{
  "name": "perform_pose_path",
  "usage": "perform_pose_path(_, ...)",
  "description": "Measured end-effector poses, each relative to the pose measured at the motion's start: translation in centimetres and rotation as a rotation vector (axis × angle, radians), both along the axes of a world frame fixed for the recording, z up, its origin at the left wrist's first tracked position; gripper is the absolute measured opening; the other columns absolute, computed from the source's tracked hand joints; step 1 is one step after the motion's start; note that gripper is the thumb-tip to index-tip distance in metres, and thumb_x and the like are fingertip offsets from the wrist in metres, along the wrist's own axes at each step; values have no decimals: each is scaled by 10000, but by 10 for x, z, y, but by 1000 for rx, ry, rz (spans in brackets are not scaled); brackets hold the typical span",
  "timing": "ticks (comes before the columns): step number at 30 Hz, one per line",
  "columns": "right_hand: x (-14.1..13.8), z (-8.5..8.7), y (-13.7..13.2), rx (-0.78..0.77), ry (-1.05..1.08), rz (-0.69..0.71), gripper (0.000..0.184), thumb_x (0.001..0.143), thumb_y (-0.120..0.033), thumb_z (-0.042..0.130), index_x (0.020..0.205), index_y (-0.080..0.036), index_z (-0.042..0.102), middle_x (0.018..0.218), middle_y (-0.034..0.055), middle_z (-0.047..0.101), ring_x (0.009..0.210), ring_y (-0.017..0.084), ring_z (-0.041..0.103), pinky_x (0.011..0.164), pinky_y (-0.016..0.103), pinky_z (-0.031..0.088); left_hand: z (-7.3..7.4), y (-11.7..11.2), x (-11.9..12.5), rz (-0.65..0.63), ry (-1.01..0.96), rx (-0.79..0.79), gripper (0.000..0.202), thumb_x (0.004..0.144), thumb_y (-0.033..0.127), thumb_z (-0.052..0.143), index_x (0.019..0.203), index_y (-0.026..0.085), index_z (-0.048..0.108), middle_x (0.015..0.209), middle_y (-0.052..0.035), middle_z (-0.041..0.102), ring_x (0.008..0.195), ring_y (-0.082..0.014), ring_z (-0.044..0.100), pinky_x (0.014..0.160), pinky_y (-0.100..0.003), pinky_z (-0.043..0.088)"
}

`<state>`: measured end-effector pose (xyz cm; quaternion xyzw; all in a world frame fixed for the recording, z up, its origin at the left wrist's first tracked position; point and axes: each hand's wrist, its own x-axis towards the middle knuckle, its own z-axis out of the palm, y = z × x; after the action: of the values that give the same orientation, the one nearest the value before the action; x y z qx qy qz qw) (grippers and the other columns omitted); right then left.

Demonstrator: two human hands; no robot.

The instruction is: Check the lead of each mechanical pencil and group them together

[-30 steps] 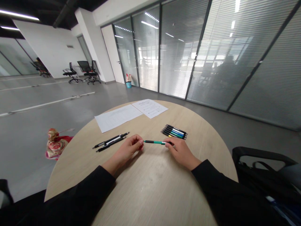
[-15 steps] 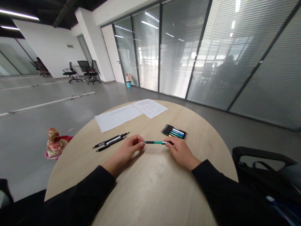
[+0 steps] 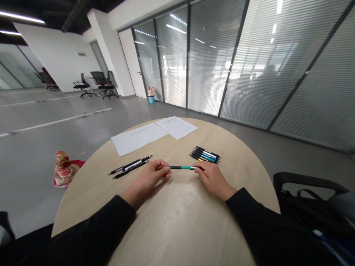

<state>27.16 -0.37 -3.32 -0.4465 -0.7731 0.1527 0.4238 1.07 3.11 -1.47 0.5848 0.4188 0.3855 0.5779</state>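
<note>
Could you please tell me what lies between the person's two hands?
In the head view, a green-and-black pen spans the gap between the left hand and the right hand, which grips its end.

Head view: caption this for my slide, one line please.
Left hand and right hand hold a green-and-black pen between them above a round wooden table.

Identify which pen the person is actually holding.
The teal-and-black pen, held level between the left hand and right hand; the black pair and the colored bundle lie apart, untouched.
</note>
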Motion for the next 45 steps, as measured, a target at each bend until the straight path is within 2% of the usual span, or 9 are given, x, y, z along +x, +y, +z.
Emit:
perform_pose_path(12, -1, 2, -1, -7, 7, 20, 189, 964, -216, 536, 990, -186, 721, 997, 93, 756, 913, 226, 690, 838, 342, 514, 1, -3, 1, 10, 33, 23, 282, 785, 378, 790, 857, 149, 642, 721, -36, 700, 649, -147, 632, 611, -265, 472)
perform_pose_path(19, -1, 5, -2, -246, 146, 55, 219, 949, -251, 534, 889, -177, 732, 720, 20, 694, 661, 162, 621, 644, 270, 459, 7, -5, 2, 19, 23, 69, 267, 780, 367, 791, 848, 155, 644, 759, -45, 721, 686, -163, 659, 671, -292, 502)
perform_pose_path(26, 2, -3, 5, -480, 338, 165, 256, 924, -350, 577, 783, -169, 690, 646, -3, 622, 547, 123, 532, 555, 243, 422, 7, -4, 0, -29, 7, 52, 241, 749, 314, 809, 841, 157, 652, 792, -60, 751, 733, -178, 687, 715, -307, 511)
perform_pose_path(30, 3, -5, 5, -618, 405, 204, 320, 904, -423, 600, 712, -170, 641, 620, -8, 603, 513, 107, 511, 536, 237, 417, 5, -6, 1, -7, 67, 120, 191, 781, 295, 781, 864, 161, 673, 813, -69, 760, 759, -186, 690, 733, -315, 509)
perform_pose_path(33, 0, -6, 4, -675, 455, 200, 334, 891, -459, 602, 740, -163, 640, 626, -7, 605, 508, 100, 503, 525, 233, 403, 7, -6, 1, -14, 85, 152, 192, 801, 310, 767, 883, 161, 678, 818, -74, 760, 772, -193, 695, 746, -322, 516)
perform_pose_path(36, -4, -6, 3, -701, 530, 178, 336, 882, -477, 601, 937, -151, 661, 651, -15, 605, 524, 103, 511, 525, 233, 398, 7, -4, 1, -18, 90, 160, 213, 806, 330, 770, 884, 156, 674, 810, -70, 759, 761, -190, 698, 751, -324, 526)
perform_pose_path(39, -7, -7, 2, -692, 580, 149, 392, 875, -481, 616, 1102, -162, 608, 675, -30, 597, 549, 108, 511, 531, 234, 393, 5, -2, 1, -4, 86, 150, 224, 802, 335, 778, 879, 153, 672, 807, -67, 758, 748, -188, 702, 744, -322, 536)
perform_pose_path(45, -7, -13, 4, -611, 567, 181, 285, 900, -471, 616, 901, -189, 575, 639, -62, 508, 524, 90, 418, 506, 228, 303, 4, -3, 3, -3, 72, 123, 247, 787, 326, 795, 914, 142, 689, 827, -75, 770, 783, -190, 717, 764, -313, 545)
